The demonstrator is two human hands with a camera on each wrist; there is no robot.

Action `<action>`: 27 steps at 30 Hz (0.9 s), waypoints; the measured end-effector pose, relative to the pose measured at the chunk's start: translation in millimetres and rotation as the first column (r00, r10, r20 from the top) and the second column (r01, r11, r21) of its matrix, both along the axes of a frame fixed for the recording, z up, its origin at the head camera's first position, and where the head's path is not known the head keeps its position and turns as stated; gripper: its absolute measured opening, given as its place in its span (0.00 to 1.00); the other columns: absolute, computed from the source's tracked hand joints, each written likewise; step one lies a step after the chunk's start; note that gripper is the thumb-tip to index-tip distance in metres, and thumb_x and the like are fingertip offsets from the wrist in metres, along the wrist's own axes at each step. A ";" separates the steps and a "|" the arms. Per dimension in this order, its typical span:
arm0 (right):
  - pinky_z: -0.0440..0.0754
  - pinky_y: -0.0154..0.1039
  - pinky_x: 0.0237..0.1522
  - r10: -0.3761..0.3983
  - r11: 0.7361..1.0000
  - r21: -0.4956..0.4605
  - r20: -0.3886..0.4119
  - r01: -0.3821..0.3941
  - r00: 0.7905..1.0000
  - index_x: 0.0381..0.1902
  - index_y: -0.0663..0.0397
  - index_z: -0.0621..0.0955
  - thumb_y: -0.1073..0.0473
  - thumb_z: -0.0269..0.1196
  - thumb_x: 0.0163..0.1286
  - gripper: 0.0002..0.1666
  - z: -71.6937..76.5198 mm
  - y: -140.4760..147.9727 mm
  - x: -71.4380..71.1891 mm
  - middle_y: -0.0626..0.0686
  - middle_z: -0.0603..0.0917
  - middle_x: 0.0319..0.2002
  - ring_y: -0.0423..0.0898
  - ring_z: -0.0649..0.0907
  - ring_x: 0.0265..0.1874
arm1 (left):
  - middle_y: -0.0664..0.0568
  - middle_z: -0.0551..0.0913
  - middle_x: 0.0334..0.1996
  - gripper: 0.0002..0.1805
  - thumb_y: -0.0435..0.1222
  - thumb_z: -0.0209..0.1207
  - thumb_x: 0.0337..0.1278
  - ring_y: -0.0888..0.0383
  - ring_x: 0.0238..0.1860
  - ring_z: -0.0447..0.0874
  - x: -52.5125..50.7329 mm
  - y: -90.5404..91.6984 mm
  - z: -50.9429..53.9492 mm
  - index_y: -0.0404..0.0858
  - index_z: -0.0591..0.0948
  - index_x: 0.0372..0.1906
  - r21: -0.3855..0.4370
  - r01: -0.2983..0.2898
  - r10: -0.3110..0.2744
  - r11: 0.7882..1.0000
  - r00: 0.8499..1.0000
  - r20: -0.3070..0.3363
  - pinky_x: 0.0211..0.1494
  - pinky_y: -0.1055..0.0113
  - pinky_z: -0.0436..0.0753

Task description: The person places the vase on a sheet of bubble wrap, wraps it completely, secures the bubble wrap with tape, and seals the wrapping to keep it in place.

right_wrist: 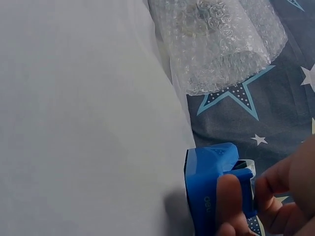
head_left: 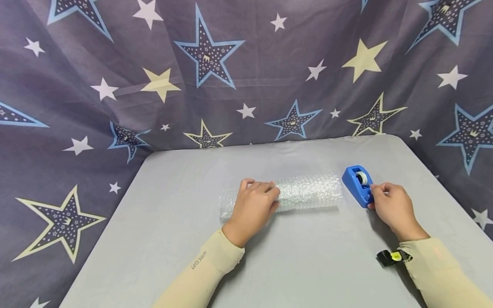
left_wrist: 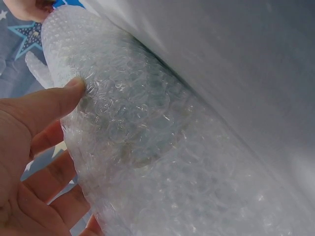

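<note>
A rolled length of bubble wrap [head_left: 308, 192] lies across the table, seen also in the left wrist view [left_wrist: 133, 103]. Something faintly greenish shows through its layers, too blurred to name. My left hand [head_left: 252, 205] grips the roll near its left part, thumb on the near side and fingers over the top. To the right of the roll stands a blue tape dispenser [head_left: 355, 188] with a small roll of clear tape [head_left: 362, 178]. My right hand [head_left: 394, 209] holds the dispenser's near end, one finger [right_wrist: 230, 196] against its side. Whether it also pinches the tape's end cannot be told.
The table [head_left: 161, 256] has a pale grey cover. Behind it and along both sides hangs a dark star-patterned cloth [head_left: 246, 64]. A black strap piece with a yellow label [head_left: 394, 256] sits at the right wrist.
</note>
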State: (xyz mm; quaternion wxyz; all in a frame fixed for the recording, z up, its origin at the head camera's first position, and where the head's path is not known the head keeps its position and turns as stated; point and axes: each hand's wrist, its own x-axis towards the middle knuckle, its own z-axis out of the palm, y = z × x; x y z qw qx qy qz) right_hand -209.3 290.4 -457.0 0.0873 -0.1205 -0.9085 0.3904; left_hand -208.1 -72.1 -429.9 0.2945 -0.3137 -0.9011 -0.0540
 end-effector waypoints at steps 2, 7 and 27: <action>0.75 0.38 0.24 0.000 1.000 -0.004 0.000 0.000 1.000 0.44 0.67 0.82 0.47 0.46 0.81 0.28 -0.1 0.2 0.3 0.59 0.87 0.31 0.47 0.82 0.28 | 0.54 0.90 0.52 0.12 0.41 0.77 0.49 0.55 0.51 0.89 0.2 0.0 0.2 0.48 0.83 0.32 0.002 0.002 -0.002 1.000 1.000 0.005 0.60 0.49 0.74; 0.72 0.39 0.26 0.002 1.000 0.000 -0.004 -0.002 1.000 0.41 0.66 0.82 0.49 0.47 0.80 0.27 -0.9 0.3 1.7 0.56 0.88 0.28 0.47 0.81 0.28 | 0.54 0.90 0.52 0.12 0.41 0.77 0.49 0.55 0.51 0.89 -0.1 0.1 0.5 0.48 0.82 0.32 0.007 0.004 -0.004 1.000 1.000 0.015 0.60 0.49 0.74; 0.75 0.35 0.26 0.029 0.997 -0.079 0.029 -0.027 0.999 0.53 0.71 0.80 0.54 0.42 0.78 0.27 -1.1 -2.9 4.3 0.62 0.89 0.40 0.45 0.81 0.38 | 0.55 0.90 0.51 0.13 0.42 0.78 0.49 0.55 0.50 0.89 -0.4 -0.2 -0.1 0.48 0.82 0.32 0.000 0.001 -0.001 1.000 1.000 0.003 0.60 0.50 0.74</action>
